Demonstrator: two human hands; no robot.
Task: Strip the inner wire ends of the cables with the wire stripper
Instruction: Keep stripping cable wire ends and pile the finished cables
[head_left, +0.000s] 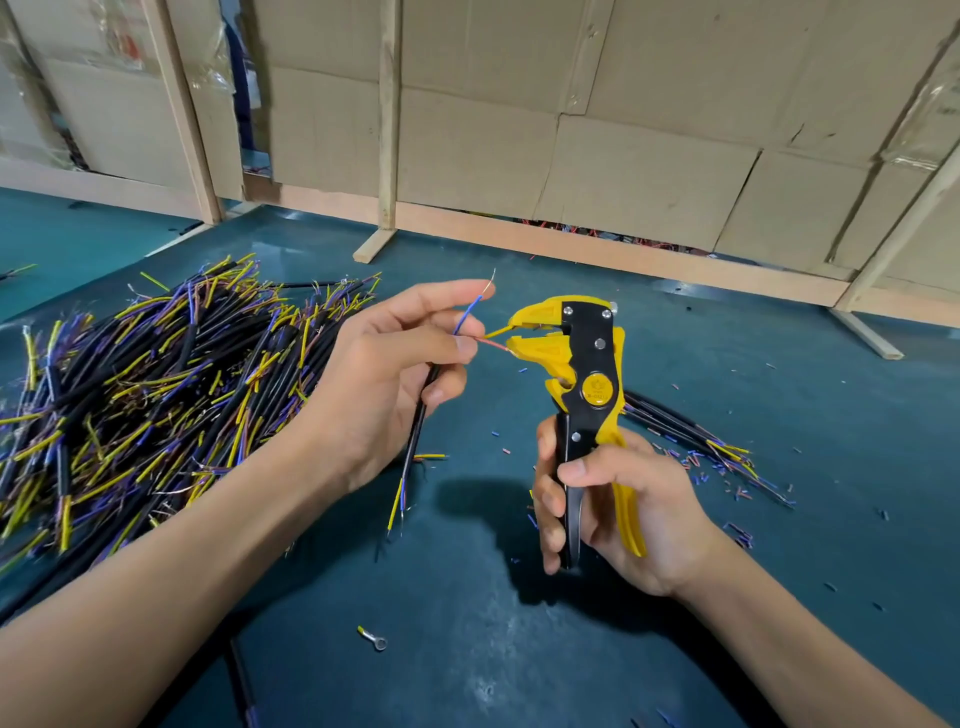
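1. Nearest me, a ring terminal (375, 639) lies on the teal table (467, 649).
2. My right hand (618, 512) grips the upright wire stripper (584, 395) by its handles.
3. My left hand (387, 374) pinches a black cable (418, 431); its yellow wire (496, 331) enters the stripper's head.
4. Farther left lies the cable pile (145, 384).

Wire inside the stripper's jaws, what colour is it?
Yellow wire, seen in the head view.
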